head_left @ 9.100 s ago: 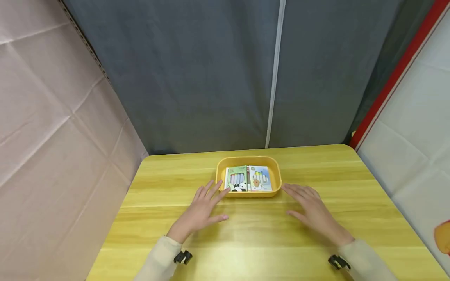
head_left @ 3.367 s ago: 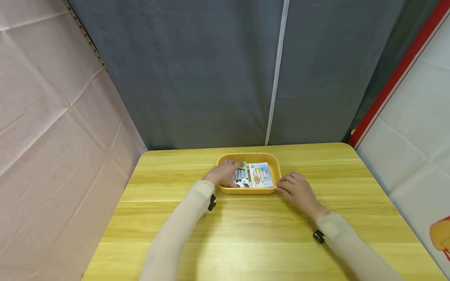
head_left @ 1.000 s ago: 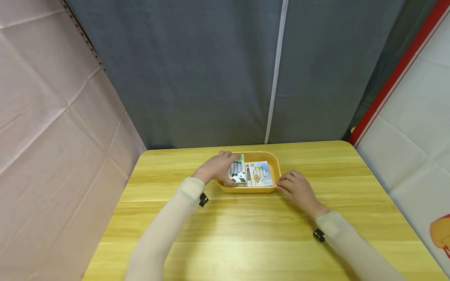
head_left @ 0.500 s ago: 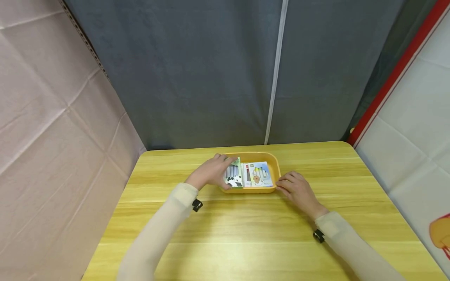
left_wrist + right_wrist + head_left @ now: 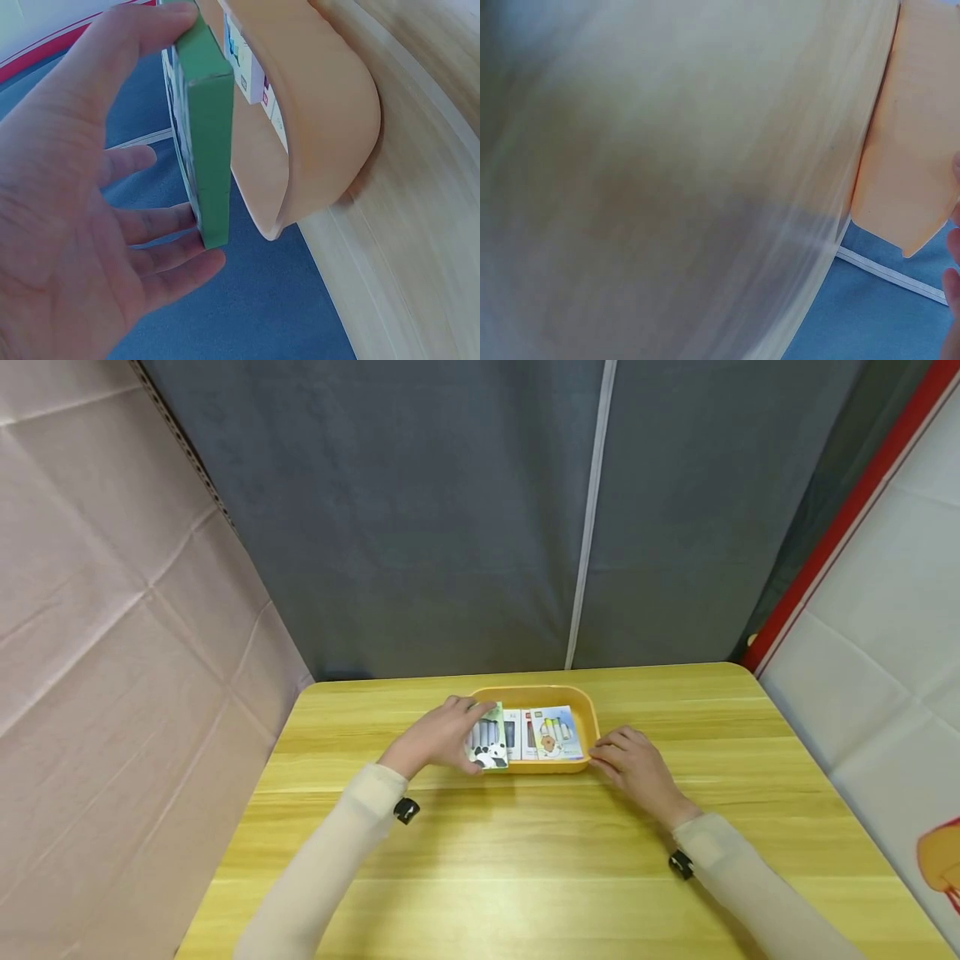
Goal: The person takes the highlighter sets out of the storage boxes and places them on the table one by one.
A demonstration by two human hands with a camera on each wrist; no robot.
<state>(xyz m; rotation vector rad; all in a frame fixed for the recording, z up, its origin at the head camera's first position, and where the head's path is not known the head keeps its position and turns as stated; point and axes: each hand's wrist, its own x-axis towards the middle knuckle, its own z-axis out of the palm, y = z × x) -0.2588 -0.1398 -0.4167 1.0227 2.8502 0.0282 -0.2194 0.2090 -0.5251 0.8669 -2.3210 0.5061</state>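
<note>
My left hand (image 5: 435, 739) holds a green box of markers (image 5: 489, 745) with a panda on its face, thumb on one edge and fingers on the opposite one. It is raised and tilted over the left end of a yellow plastic basket (image 5: 555, 767). In the left wrist view the green box (image 5: 208, 142) stands apart from the basket wall (image 5: 330, 120). My right hand (image 5: 637, 772) grips the basket's front right corner with curled fingers; the right wrist view catches only fingertips (image 5: 952, 244) beside the basket. A pale blue marker box (image 5: 557, 735) with a bear lies inside.
Between the two boxes, white packs (image 5: 513, 735) partly show in the basket. The basket stands near the far edge of the wood-grain table (image 5: 510, 877). Behind hangs a dark grey curtain (image 5: 420, 527), with pale cloth (image 5: 112, 693) at the left.
The left hand has taken hold of the panda marker box and moved it left and toward me, uncovering more white packs. The right hand reached the basket corner earlier and has stayed there.
</note>
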